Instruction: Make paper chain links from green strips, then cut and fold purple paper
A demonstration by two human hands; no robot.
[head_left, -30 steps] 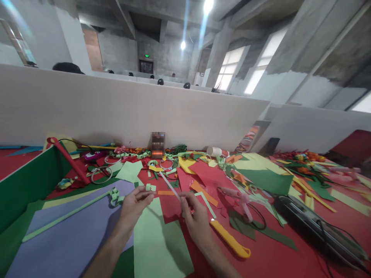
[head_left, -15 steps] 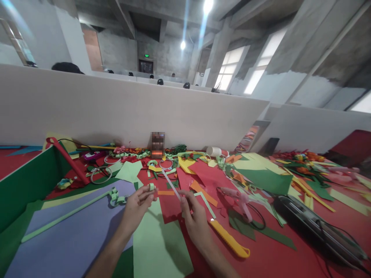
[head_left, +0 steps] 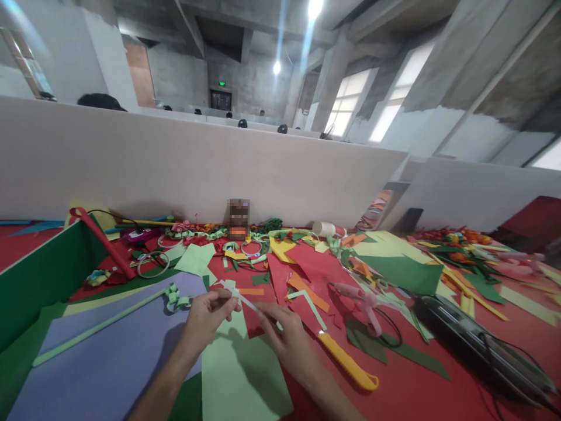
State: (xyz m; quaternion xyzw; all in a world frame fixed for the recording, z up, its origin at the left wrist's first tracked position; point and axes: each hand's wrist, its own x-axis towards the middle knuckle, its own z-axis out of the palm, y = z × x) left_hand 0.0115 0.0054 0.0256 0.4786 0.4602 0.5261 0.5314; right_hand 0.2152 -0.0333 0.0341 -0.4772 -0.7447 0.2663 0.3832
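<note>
A small folded light-green paper piece (head_left: 229, 286) is pinched in the fingertips of my left hand (head_left: 211, 313). My right hand (head_left: 284, 332) pinches a thin whitish strip (head_left: 249, 304), whose far end points left and meets or nearly meets the green paper; contact is hard to tell. Both hands hover above a light-green sheet (head_left: 239, 374) on the red tabletop. Just right of my right hand lies a yellow-handled utility knife (head_left: 348, 359), with a bent pale green strip (head_left: 313, 307) beyond its tip.
A pink glue gun (head_left: 366, 301) and a black elongated case (head_left: 475, 345) lie to the right. Purple paper (head_left: 131, 351) with a green paper stem (head_left: 103, 324) is at left, beside a green box wall (head_left: 48, 263). Paper scraps line the white partition (head_left: 197, 169).
My right hand has lowered and turned the whitish strip, bringing its tip down to the green paper. The green piece now shows broader in my left fingers.
</note>
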